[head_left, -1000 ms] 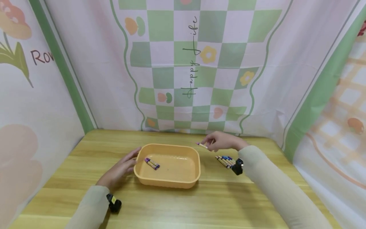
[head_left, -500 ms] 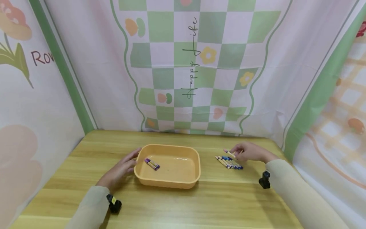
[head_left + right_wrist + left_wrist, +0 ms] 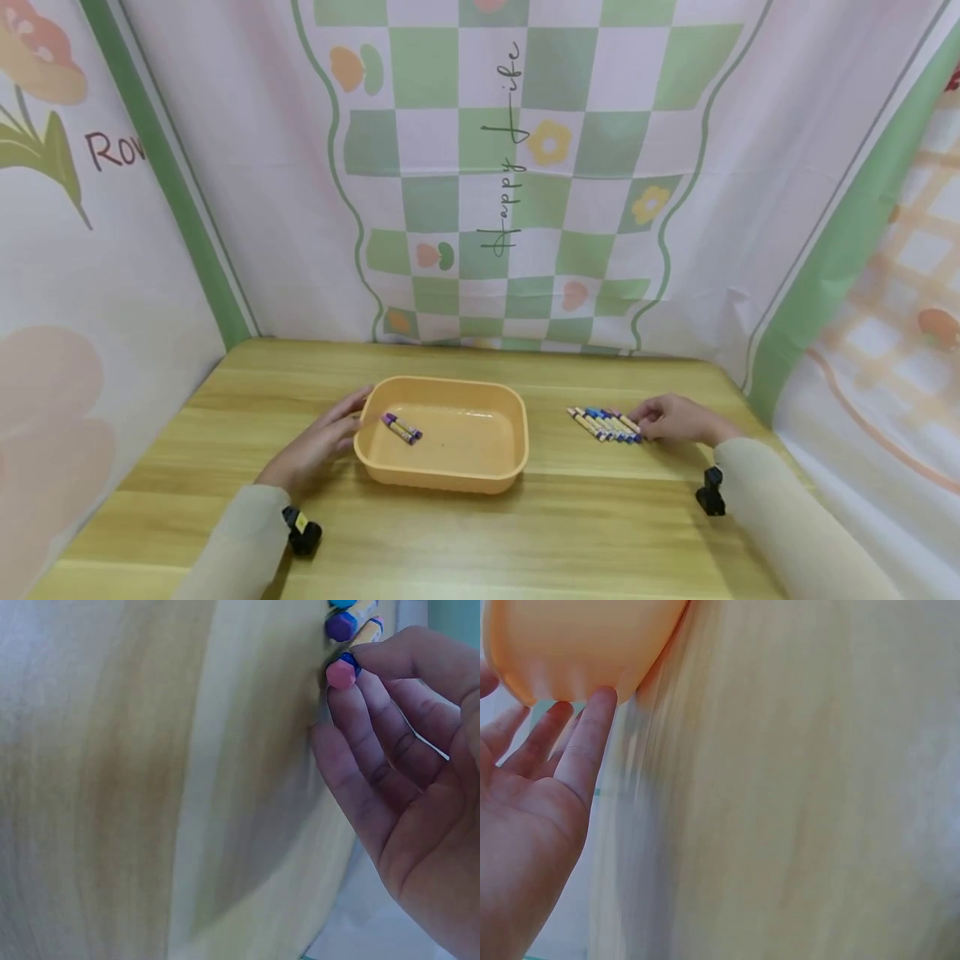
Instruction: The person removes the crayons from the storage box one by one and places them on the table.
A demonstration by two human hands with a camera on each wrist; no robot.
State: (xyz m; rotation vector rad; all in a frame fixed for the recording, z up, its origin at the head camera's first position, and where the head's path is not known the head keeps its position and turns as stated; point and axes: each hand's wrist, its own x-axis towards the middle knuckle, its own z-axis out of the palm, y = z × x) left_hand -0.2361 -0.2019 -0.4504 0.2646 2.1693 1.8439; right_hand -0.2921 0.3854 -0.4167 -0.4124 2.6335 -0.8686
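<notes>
An orange plastic basket [image 3: 480, 479] stands on the table with two purple-tipped crayons [image 3: 402, 429] lying side by side in it. My left hand [image 3: 318, 442] rests its nearly straight fingertips [image 3: 600, 701] against the basket's left end wall. To the right of the basket lies a slanted row of crayons [image 3: 600, 427], cream-wrapped with blue, purple and other tips. At the row's right end my right hand [image 3: 671, 421] pinches a pink-ended crayon [image 3: 342, 673] between thumb and fingers, beside a purple-ended crayon [image 3: 342, 627].
The wooden table [image 3: 465, 542] carries all these things. Behind it hangs a curtain [image 3: 510, 208] with green and white checks, and more printed cloth [image 3: 885, 333] closes in the sides. Each wrist wears a black camera [image 3: 303, 533].
My right hand has carried the pink crayon rightward from beside the basket and lowered it to the right end of the row. My left hand and the basket have stayed put.
</notes>
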